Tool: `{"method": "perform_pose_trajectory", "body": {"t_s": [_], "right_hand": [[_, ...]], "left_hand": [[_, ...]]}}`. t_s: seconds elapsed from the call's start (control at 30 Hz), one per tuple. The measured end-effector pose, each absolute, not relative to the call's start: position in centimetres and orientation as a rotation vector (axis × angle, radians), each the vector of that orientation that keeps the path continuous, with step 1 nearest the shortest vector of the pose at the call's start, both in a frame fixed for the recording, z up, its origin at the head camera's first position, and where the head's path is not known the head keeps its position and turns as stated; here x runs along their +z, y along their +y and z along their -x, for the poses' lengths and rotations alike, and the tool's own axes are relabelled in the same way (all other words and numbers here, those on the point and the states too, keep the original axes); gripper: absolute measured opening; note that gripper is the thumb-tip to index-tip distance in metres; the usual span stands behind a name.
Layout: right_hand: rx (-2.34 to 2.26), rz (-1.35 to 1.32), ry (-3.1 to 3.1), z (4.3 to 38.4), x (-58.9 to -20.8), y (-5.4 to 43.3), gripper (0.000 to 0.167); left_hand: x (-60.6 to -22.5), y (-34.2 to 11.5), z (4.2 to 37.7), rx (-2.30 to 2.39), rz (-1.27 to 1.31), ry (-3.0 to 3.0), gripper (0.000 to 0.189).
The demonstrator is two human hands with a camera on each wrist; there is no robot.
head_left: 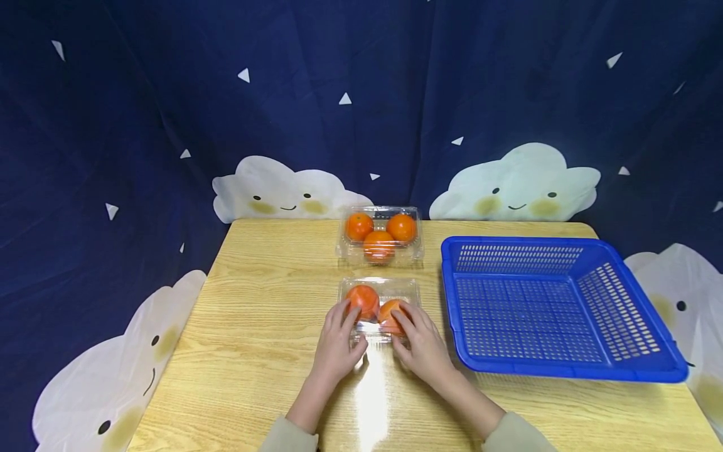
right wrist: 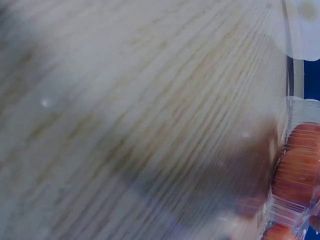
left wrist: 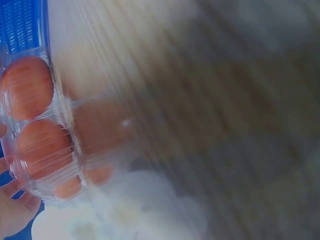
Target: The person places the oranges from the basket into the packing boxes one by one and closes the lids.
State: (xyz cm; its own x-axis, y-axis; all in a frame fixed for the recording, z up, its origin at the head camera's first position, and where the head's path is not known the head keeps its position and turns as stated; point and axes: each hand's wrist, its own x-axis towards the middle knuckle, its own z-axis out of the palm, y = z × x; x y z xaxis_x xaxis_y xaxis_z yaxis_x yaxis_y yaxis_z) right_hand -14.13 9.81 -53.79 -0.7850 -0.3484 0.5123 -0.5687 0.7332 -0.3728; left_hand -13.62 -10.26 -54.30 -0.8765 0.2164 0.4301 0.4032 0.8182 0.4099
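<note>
A clear plastic clamshell box (head_left: 369, 333) lies on the table in front of me, two round orange-red fruits inside it. The left fruit (head_left: 363, 300) and the right fruit (head_left: 391, 314) sit side by side behind the plastic. My left hand (head_left: 334, 348) reaches over the box's left front corner, fingers on top and thumb low by the front edge. Mirroring it, my right hand (head_left: 423, 351) lays its fingers over the right fruit's side of the box. In the left wrist view, fingertips (left wrist: 31, 202) touch the box's end. The right wrist view shows the box (right wrist: 287, 217) at its right edge.
Beyond the near box stands a second clear box (head_left: 380, 257) with three orange fruits. A blue plastic basket (head_left: 452, 301) rests on the right of the wooden table (head_left: 254, 351). Behind everything hangs a dark blue curtain (head_left: 316, 37) with clouds.
</note>
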Motion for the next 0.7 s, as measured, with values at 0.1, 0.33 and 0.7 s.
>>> {"method": "perform_pose_trajectory", "body": {"t_s": [0.1, 0.33, 0.7], "right_hand": [[0.733, -0.687, -2.55, 14.5, -53.7, 9.7, 0.047], [0.72, -0.65, -2.558, 15.3, -53.7, 9.4, 0.047], [0.753, -0.584, -2.555, 16.7, -53.6, 8.9, 0.046]], "left_hand": [[-54.4, -10.2, 14.1, -0.718, 0.468, -2.636, 0.054], [-54.5, -10.1, 15.3, -0.744, 0.459, -2.652, 0.055], [-54.4, -10.0, 17.1, -0.788, 0.453, -2.675, 0.058]]}}
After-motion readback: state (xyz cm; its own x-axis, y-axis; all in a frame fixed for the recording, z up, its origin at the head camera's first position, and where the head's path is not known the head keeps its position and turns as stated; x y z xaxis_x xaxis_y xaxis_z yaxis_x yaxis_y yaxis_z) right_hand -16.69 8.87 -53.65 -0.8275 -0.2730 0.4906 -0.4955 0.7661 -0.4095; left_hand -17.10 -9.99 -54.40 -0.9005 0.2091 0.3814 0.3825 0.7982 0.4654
